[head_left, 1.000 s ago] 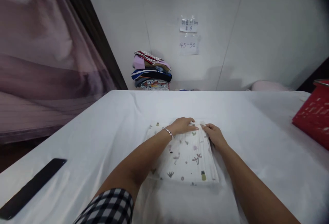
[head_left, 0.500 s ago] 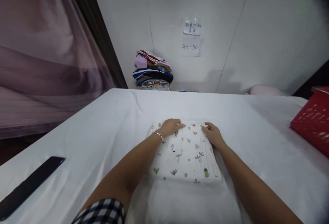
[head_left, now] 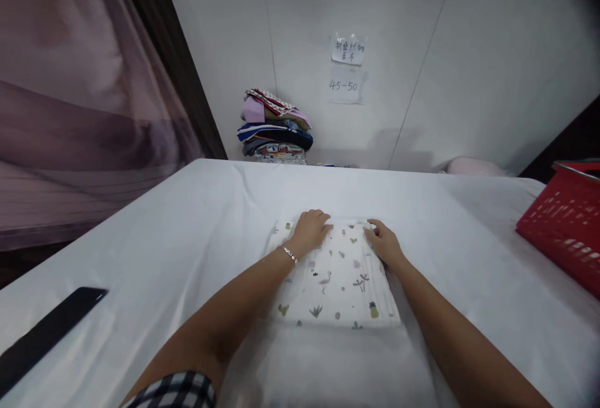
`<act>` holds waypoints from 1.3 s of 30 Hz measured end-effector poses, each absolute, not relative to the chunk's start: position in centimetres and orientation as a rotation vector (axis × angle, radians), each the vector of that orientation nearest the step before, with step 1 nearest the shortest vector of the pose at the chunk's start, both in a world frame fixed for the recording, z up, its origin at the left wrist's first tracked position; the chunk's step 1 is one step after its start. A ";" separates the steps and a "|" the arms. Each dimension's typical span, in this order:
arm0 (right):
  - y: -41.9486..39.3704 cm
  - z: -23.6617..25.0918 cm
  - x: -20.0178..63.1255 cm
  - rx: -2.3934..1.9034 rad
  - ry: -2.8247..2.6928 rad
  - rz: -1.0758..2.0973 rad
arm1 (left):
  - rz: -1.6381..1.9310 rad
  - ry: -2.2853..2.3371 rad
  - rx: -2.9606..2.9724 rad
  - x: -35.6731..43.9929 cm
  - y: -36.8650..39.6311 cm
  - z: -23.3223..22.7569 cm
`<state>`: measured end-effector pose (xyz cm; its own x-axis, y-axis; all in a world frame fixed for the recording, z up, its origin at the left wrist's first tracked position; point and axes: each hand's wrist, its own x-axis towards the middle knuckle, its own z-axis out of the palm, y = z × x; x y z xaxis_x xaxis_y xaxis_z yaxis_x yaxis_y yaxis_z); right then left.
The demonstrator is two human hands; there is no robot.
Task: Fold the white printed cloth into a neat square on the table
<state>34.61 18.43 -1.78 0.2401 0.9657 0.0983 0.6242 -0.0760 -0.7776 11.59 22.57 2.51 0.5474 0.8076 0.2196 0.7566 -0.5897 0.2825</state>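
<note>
A folded white cloth (head_left: 337, 283) printed with flamingos, pineapples, cacti and palms lies flat on the white table. Around its near end spreads a hazy, translucent layer (head_left: 347, 364) that looks like a plastic bag; where it ends is hard to make out. My left hand (head_left: 310, 231) rests on the cloth's upper left part, fingers stretched toward the far edge and thumb apart. At the far right corner, my right hand (head_left: 384, 242) has its thumb and forefinger closed on the cloth's edge. A silver bracelet (head_left: 289, 254) circles my left wrist.
A black flat object (head_left: 51, 333) lies at the table's left. On the right stands a red plastic basket (head_left: 562, 227). Behind the far table edge rises a stack of folded fabrics (head_left: 275, 127). A pink curtain (head_left: 70, 114) hangs at the left.
My left hand has slid slightly forward on the cloth, its fingers now nearer the far edge. The right hand stays at the corner. The view has shifted slightly.
</note>
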 end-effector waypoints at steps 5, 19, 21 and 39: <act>18.2 -1.1 34.4 -1.866 -1.566 0.544 | 0.494 0.978 2.763 11.6 18.8 1.7; 13.8 2.2 26.9 -1.555 -2.355 0.240 | 0.424 1.049 2.768 11.3 18.4 -0.4; 13.5 1.6 26.3 -1.645 -2.380 0.318 | 0.429 1.038 2.769 11.2 18.5 -0.5; 14.8 -0.4 28.3 -1.761 -2.398 0.311 | 0.362 1.464 2.607 6.9 21.7 -0.6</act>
<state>28.26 14.76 -0.45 -0.2996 0.9541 -0.0021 0.9231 0.2893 -0.2535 6.86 21.66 -0.65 0.5006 0.8535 0.1445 0.8225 -0.5210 0.2281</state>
